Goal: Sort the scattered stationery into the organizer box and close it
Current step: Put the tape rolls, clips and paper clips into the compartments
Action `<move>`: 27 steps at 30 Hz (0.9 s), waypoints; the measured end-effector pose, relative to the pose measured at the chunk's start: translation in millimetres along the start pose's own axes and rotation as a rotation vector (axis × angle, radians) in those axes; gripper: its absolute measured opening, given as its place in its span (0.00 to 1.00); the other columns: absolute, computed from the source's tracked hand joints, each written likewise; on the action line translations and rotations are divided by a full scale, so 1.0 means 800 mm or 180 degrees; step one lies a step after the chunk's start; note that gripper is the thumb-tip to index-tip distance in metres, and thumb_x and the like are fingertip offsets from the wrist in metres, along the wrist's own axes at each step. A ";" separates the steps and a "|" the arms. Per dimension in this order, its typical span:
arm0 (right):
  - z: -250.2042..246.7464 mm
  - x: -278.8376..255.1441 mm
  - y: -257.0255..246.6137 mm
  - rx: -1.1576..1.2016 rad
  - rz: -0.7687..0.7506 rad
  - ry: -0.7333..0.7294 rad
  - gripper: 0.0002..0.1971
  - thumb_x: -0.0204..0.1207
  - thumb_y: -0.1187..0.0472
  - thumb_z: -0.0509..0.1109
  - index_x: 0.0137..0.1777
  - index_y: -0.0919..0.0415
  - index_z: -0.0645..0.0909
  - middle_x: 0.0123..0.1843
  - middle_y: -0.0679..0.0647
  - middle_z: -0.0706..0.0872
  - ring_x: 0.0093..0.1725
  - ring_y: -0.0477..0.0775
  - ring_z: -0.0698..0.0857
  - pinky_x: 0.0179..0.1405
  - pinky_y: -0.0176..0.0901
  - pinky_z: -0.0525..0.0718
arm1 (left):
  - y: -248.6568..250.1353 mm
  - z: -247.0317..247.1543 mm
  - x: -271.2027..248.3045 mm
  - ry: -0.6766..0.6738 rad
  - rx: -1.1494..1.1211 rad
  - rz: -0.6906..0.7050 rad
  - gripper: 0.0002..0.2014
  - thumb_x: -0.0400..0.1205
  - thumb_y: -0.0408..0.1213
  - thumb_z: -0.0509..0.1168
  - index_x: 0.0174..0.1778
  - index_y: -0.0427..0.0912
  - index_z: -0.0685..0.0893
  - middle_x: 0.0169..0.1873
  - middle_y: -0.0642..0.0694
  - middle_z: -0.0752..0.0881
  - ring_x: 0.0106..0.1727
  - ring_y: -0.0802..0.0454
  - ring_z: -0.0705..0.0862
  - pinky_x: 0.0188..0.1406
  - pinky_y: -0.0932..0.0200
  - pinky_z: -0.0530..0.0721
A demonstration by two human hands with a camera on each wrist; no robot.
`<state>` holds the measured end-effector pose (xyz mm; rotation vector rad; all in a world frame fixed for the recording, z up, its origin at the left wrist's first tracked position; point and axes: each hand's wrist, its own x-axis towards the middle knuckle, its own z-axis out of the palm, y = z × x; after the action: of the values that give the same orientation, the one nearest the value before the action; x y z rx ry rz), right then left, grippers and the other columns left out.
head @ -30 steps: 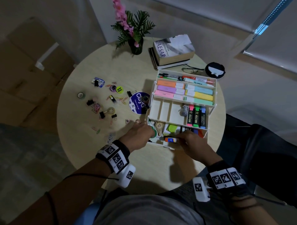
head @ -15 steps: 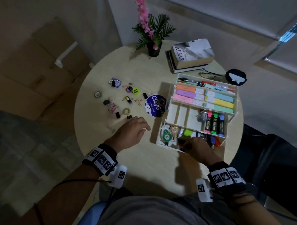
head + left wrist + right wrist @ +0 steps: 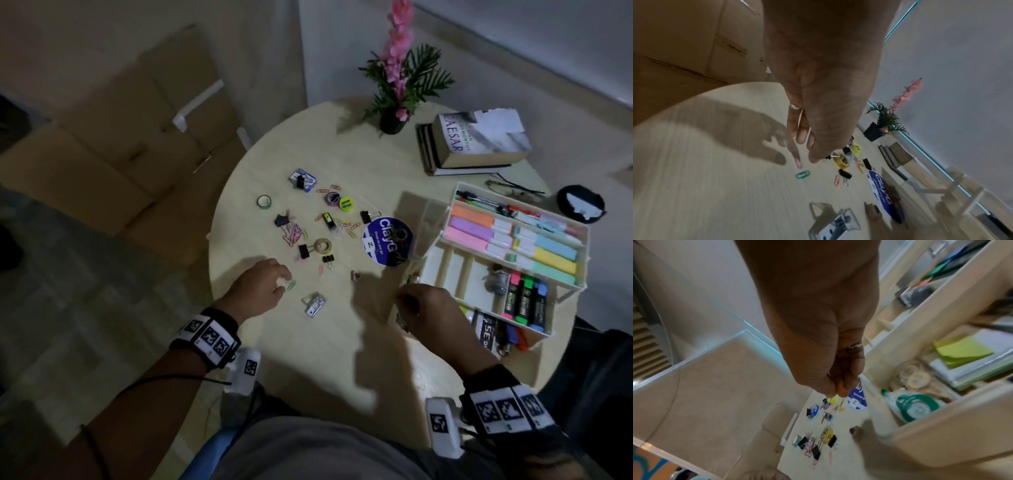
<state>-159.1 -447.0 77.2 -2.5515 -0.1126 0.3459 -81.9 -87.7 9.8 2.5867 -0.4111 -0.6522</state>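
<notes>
The white tiered organizer box [image 3: 434, 219] stands open at the table's right, with highlighters and markers in its upper trays. Its lower drawer [image 3: 941, 443] holds a green correction tape [image 3: 916, 407] and yellow sticky notes [image 3: 962, 352]. My left hand [image 3: 282, 282] hovers with relaxed fingers over a green paper clip [image 3: 291, 285] and a pink clip [image 3: 798, 160], holding nothing. A clear plastic case [image 3: 313, 304] lies just right of it. My right hand [image 3: 406, 301] hangs at the box's near-left corner with loosely curled fingers [image 3: 838, 389]; I see nothing in them.
Binder clips [image 3: 303, 251], tape rolls [image 3: 323, 245], more paper clips and a blue round disc [image 3: 383, 241] lie scattered mid-table. A potted plant [image 3: 392, 123], stacked books [image 3: 479, 140], glasses [image 3: 513, 186] and a black round object [image 3: 580, 205] sit at the back. Cardboard boxes [image 3: 120, 137] stand left.
My left hand left the box and moved left to the loose clips near the table's front. My right hand came out of the lower drawer toward its left corner. The view turned left.
</notes>
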 end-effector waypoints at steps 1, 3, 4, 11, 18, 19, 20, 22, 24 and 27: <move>0.007 0.012 -0.008 0.0007 -0.0029 -0.0017 0.10 0.78 0.67 0.71 0.38 0.53 0.81 0.34 0.51 0.87 0.33 0.54 0.85 0.34 0.53 0.84 | -0.006 0.001 0.001 -0.0025 -0.0016 0.0004 0.13 0.82 0.33 0.73 0.62 0.44 0.89 0.57 0.45 0.87 0.62 0.45 0.84 0.65 0.52 0.83; 0.022 0.034 -0.022 0.0046 -0.0009 -0.0094 0.07 0.79 0.66 0.70 0.45 0.55 0.87 0.40 0.54 0.91 0.39 0.58 0.89 0.39 0.52 0.87 | -0.014 0.004 0.003 -0.0079 -0.0078 0.0018 0.14 0.81 0.33 0.73 0.63 0.44 0.89 0.59 0.45 0.87 0.63 0.46 0.84 0.66 0.52 0.83; 0.030 0.046 -0.029 0.0020 0.0070 -0.0146 0.07 0.79 0.66 0.71 0.52 0.56 0.89 0.46 0.56 0.93 0.44 0.60 0.91 0.44 0.51 0.88 | -0.017 0.005 0.005 -0.0109 -0.0097 0.0032 0.14 0.81 0.33 0.73 0.63 0.45 0.89 0.59 0.45 0.87 0.63 0.46 0.84 0.66 0.51 0.83; 0.093 0.111 -0.040 -0.0432 0.0494 -0.0641 0.24 0.84 0.59 0.71 0.80 0.58 0.74 0.65 0.65 0.82 0.56 0.66 0.89 0.50 0.47 0.84 | -0.024 0.012 0.011 -0.0239 -0.0142 0.0295 0.16 0.83 0.35 0.71 0.67 0.48 0.86 0.62 0.47 0.85 0.66 0.47 0.82 0.66 0.47 0.84; 0.143 0.128 -0.030 -0.0462 0.0878 -0.0192 0.08 0.89 0.59 0.66 0.61 0.61 0.81 0.55 0.59 0.84 0.45 0.59 0.87 0.40 0.43 0.81 | 0.002 0.010 0.027 -0.0846 0.0173 0.1438 0.30 0.79 0.30 0.73 0.75 0.55 0.76 0.66 0.53 0.76 0.63 0.49 0.79 0.55 0.48 0.87; 0.148 0.127 -0.026 -0.0440 0.0842 -0.0169 0.07 0.89 0.61 0.66 0.61 0.62 0.80 0.53 0.60 0.84 0.43 0.59 0.88 0.37 0.42 0.83 | 0.005 0.008 0.032 -0.0907 0.0292 0.1580 0.32 0.77 0.25 0.72 0.75 0.54 0.77 0.66 0.52 0.75 0.62 0.48 0.79 0.53 0.46 0.88; 0.150 0.125 -0.024 -0.0427 0.0792 -0.0129 0.07 0.89 0.62 0.66 0.61 0.63 0.80 0.52 0.60 0.85 0.41 0.60 0.89 0.36 0.43 0.84 | 0.009 0.006 0.037 -0.0948 0.0413 0.1744 0.33 0.75 0.22 0.72 0.74 0.53 0.78 0.65 0.52 0.74 0.61 0.47 0.78 0.51 0.45 0.88; 0.147 0.120 -0.027 -0.0253 0.0782 -0.0043 0.05 0.88 0.64 0.67 0.58 0.65 0.83 0.47 0.60 0.86 0.38 0.60 0.88 0.35 0.44 0.82 | 0.020 0.004 0.043 -0.1089 0.0755 0.1975 0.33 0.74 0.18 0.71 0.73 0.51 0.81 0.67 0.50 0.75 0.61 0.46 0.77 0.54 0.44 0.87; 0.140 0.115 -0.033 -0.0055 0.0780 0.0085 0.03 0.84 0.67 0.70 0.53 0.65 0.86 0.43 0.58 0.87 0.37 0.57 0.86 0.37 0.39 0.76 | 0.033 0.007 0.045 -0.1195 0.0866 0.2105 0.27 0.78 0.21 0.70 0.71 0.47 0.84 0.71 0.45 0.77 0.66 0.42 0.77 0.63 0.44 0.83; 0.132 0.103 -0.036 0.0325 0.0832 0.0226 0.04 0.83 0.64 0.75 0.54 0.63 0.88 0.44 0.56 0.91 0.38 0.55 0.87 0.39 0.40 0.79 | 0.042 0.017 0.050 -0.1358 0.1028 0.2235 0.24 0.79 0.20 0.69 0.67 0.49 0.87 0.67 0.45 0.79 0.62 0.41 0.80 0.60 0.42 0.84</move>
<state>-108.7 -355.1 -11.3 -2.4759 0.2608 0.3497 -60.6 -136.5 -0.1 2.3049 -1.5774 -0.9109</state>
